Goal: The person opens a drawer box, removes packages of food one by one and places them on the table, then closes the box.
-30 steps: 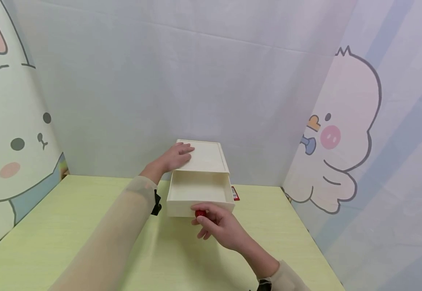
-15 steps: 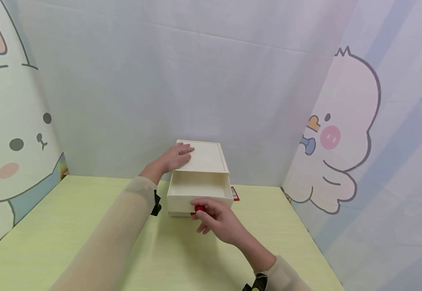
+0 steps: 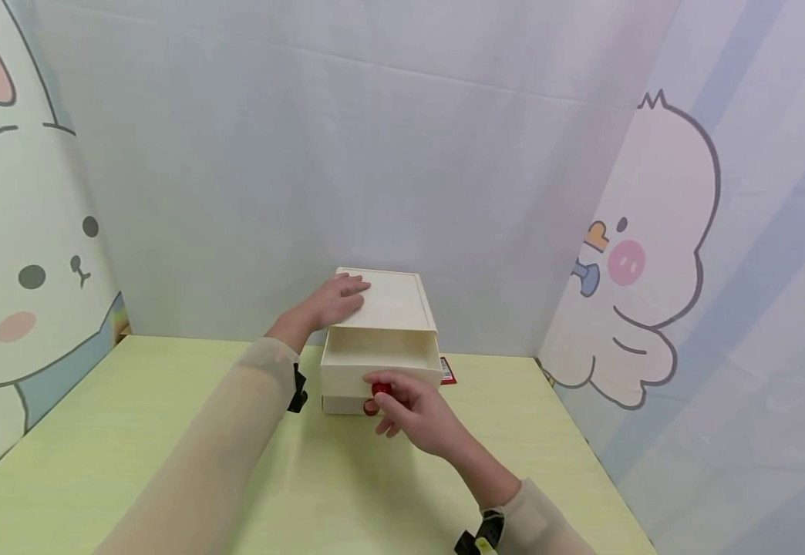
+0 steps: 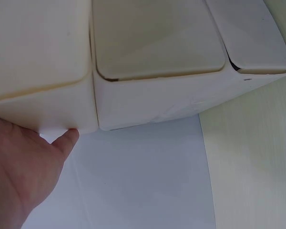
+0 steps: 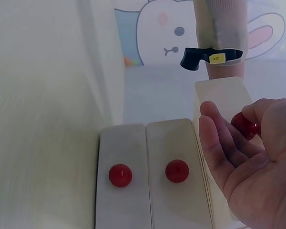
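Observation:
A cream drawer cabinet (image 3: 395, 301) stands at the back of the table. Its top drawer (image 3: 347, 378) is partly pulled out, and the visible inside holds nothing. With thumb and forefinger, my right hand (image 3: 425, 412) pinches that drawer's round red knob (image 3: 382, 390); the other fingers hang below it. My left hand (image 3: 336, 299) rests on the left of the cabinet's top, fingers spread. In the left wrist view, the left hand's thumb (image 4: 66, 142) lies along the cabinet's upper edge. Two lower drawers show in the right wrist view, each with a red knob (image 5: 177, 171).
A pale yellow-green table (image 3: 222, 432) carries the cabinet. Behind it hangs a light grey curtain (image 3: 271, 169), with cartoon-printed sheets at both sides. A red-edged tag (image 3: 448, 370) lies just right of the cabinet.
The top drawer has slid partway inward, away from me, with my right hand on its knob. A lower drawer's front and knob now show beneath it. My left hand stays in place.

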`<state>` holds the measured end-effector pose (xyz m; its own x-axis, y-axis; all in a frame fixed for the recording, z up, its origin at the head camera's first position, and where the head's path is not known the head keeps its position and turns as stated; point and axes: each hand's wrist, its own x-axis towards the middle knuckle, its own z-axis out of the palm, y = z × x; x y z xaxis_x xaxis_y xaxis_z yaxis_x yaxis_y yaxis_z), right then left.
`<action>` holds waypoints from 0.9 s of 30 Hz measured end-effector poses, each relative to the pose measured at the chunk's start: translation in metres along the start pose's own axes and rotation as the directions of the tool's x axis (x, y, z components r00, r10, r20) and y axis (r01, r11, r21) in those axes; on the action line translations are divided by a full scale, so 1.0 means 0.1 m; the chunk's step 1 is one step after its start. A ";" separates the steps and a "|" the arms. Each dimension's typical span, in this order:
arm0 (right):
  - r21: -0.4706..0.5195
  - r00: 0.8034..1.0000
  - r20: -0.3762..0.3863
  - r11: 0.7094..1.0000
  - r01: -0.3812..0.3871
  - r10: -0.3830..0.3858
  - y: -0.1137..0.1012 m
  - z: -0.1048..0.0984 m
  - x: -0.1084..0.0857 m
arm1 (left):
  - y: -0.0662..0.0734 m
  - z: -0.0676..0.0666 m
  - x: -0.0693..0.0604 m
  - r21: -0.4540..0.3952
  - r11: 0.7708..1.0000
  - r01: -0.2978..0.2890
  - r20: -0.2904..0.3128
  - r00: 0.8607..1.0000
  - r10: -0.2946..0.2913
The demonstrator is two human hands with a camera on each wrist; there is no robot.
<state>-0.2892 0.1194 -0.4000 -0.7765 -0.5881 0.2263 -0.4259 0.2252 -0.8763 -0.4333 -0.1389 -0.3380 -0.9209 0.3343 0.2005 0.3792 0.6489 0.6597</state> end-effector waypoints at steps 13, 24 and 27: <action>0.001 1.000 -0.015 1.000 0.000 0.000 0.02 -0.02 0.07 | -0.01 0.00 -0.01 -0.005 1.000 -0.003 -0.001 1.000 0.003; 0.002 1.000 -0.020 1.000 -0.010 0.010 0.03 -0.02 0.10 | -0.01 -0.01 -0.01 0.003 1.000 0.006 -0.006 1.000 -0.006; -0.001 1.000 -0.027 1.000 -0.014 0.014 0.03 -0.01 0.11 | -0.01 -0.01 -0.01 0.001 1.000 0.008 -0.005 1.000 -0.008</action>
<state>-0.2996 0.1145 -0.3995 -0.7948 -0.5636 0.2253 -0.4155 0.2347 -0.8788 -0.4331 -0.1404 -0.3381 -0.9244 0.3253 0.1989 0.3717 0.6525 0.6603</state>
